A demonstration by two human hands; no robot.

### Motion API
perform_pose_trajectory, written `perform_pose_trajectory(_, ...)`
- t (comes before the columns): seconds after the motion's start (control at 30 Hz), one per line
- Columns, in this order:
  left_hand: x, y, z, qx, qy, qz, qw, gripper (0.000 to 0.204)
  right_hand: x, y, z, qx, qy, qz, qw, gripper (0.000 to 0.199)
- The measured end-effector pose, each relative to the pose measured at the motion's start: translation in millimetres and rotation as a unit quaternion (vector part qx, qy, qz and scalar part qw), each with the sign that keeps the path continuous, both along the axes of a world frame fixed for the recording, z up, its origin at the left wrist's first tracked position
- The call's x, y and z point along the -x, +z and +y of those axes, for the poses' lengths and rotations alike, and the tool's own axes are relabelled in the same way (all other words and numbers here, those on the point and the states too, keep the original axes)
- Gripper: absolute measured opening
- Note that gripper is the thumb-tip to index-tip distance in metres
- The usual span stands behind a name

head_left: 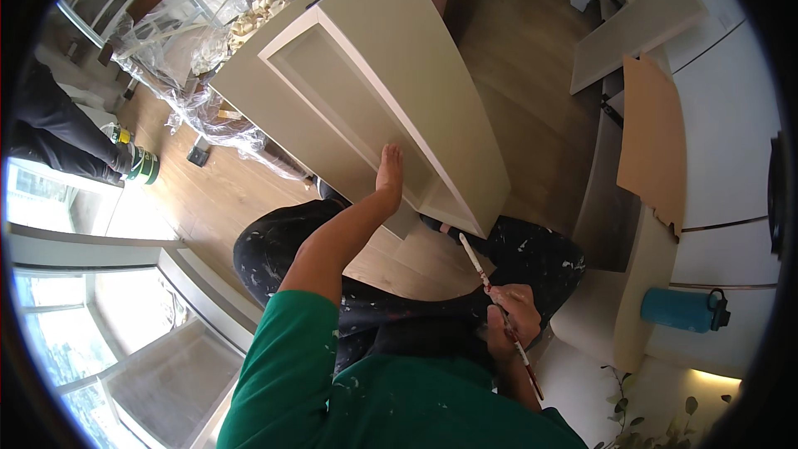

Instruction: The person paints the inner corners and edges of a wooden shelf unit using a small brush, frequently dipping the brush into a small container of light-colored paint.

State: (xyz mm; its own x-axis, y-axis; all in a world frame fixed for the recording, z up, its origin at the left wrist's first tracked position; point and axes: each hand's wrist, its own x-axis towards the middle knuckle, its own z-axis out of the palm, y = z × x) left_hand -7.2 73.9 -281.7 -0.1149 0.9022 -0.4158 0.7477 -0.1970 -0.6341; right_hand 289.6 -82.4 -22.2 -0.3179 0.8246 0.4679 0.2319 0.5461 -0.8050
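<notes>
A beige, box-shaped furniture piece (416,58), like a drawer or small cabinet with a framed recess, stands tilted between my knees. My left hand (391,170) rests at the recess with its fingers stretched out and flat, holding nothing. In my right hand (515,316), closed near my right thigh, is a slim paintbrush (475,262) with a paint-spotted handle. Its pale end points up toward the near corner of the piece and looks apart from it. The palm side of the left hand is hidden.
Plastic-wrapped furniture (191,58) stands at the far left. A person's dark-trousered legs (66,125) are near a green paint bucket (145,166). At right are a cardboard sheet (652,141), a loose panel (636,33) and a blue water bottle (677,309). A window (91,341) is at lower left.
</notes>
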Motion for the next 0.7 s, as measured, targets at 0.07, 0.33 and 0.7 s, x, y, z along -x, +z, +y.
perform_pose_trajectory(0.07, -2.0, -14.3, -11.1, -0.021, -0.005, 0.031, 0.999, 0.102, -1.1, 2.5, -0.6, 0.010, 0.004, -0.001, 1.000, 0.024)
perform_pose_trajectory(0.33, -36.2, 40.1, -37.7, 0.181, 0.022, -0.430, 0.884, 0.049, 55.5, 25.2, 28.2, 0.010, 0.107, 0.052, 0.993, 0.028)
perform_pose_trajectory(0.7, -97.8, 23.6, -88.5, -0.033, -0.097, -0.504, 0.858, 0.047, 317.7, 60.9, 94.7, 0.063, 0.329, 0.086, 0.938, 0.020)
